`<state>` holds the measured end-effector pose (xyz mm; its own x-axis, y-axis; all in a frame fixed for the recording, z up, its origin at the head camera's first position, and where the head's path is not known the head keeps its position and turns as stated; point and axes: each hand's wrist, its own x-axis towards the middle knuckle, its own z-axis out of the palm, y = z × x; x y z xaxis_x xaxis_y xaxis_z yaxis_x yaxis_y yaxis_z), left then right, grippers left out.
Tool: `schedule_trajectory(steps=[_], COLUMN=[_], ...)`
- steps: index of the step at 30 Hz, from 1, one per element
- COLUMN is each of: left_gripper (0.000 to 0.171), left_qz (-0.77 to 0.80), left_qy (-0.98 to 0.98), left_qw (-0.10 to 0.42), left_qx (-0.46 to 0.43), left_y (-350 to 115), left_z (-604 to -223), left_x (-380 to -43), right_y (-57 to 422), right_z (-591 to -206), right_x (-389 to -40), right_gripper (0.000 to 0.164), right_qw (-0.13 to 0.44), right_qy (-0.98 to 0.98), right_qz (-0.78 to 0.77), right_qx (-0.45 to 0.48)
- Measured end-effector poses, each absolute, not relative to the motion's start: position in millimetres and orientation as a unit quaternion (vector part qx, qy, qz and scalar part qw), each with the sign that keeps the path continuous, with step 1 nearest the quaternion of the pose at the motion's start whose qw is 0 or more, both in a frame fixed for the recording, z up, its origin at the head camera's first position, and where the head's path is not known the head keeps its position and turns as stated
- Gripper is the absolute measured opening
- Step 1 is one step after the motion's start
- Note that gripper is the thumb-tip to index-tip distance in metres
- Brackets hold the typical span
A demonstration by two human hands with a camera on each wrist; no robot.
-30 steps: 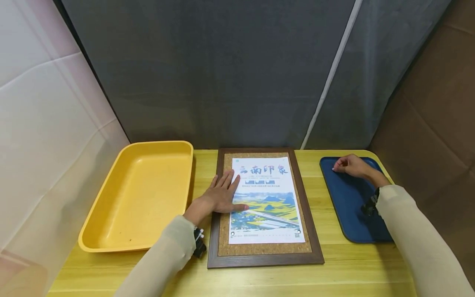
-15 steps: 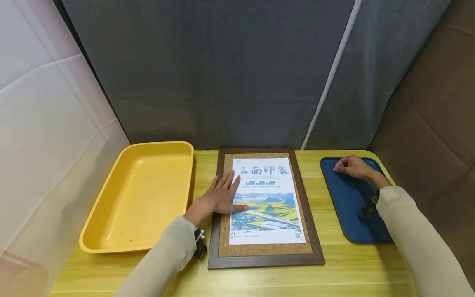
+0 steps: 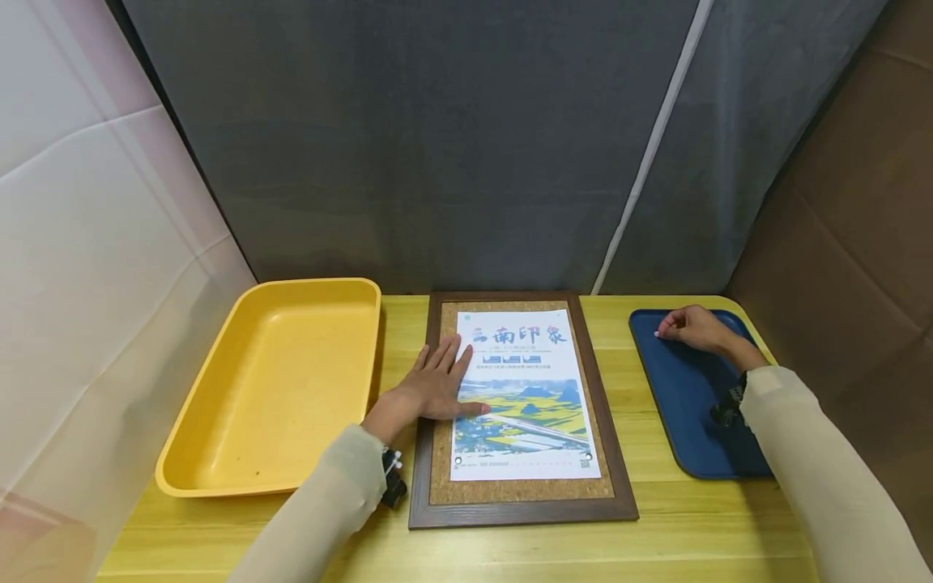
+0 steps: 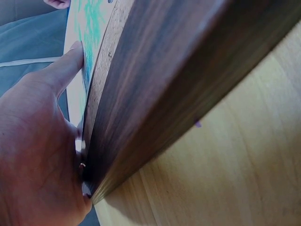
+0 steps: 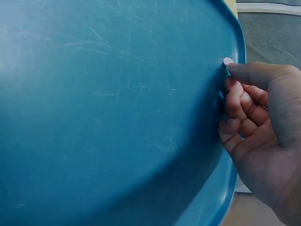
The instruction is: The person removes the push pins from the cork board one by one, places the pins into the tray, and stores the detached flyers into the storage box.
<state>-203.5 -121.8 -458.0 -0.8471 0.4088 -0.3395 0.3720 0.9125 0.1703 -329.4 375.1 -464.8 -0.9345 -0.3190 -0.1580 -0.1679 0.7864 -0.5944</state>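
Note:
My left hand [image 3: 433, 390] lies flat with fingers spread over the left side of a printed poster [image 3: 532, 433]. The poster rests on a cork board [image 3: 525, 491] in a dark wooden frame [image 3: 525, 512]. Small round silvery tacks show at its two lower corners. In the left wrist view, the thumb [image 4: 70, 66] touches the poster beside the frame. Over the far left corner of a blue tray [image 3: 685, 405], my right hand [image 3: 694, 328] has its thumb and forefinger pinched together. The right wrist view shows a small white round thumbtack [image 5: 228, 61] at those fingertips; its pin is hidden.
A large yellow tray [image 3: 291, 389] stands left of the board. Wooden table [image 3: 619, 389] shows between the board and the blue tray. A grey curtain [image 3: 437, 162] rises behind, with a white sheet at the left and a brown one at the right.
Both hands keep almost the same place and pose. The whole head view has shifted very slightly.

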Motion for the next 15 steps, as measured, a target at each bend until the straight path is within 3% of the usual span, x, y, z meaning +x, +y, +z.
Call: schedule_trajectory(steps=[15], left_gripper=[0.115], left_qz=[0.048], left_qy=[0.959], left_qw=[0.2], left_qx=[0.197], left_y=[-123], left_z=[-473], left_x=[-212], right_y=[361], right_z=[-456], right_x=[-331], right_gripper=[0.019], right_qw=[0.107], right_qy=[0.931], right_qz=[-0.324], right_qx=[-0.132])
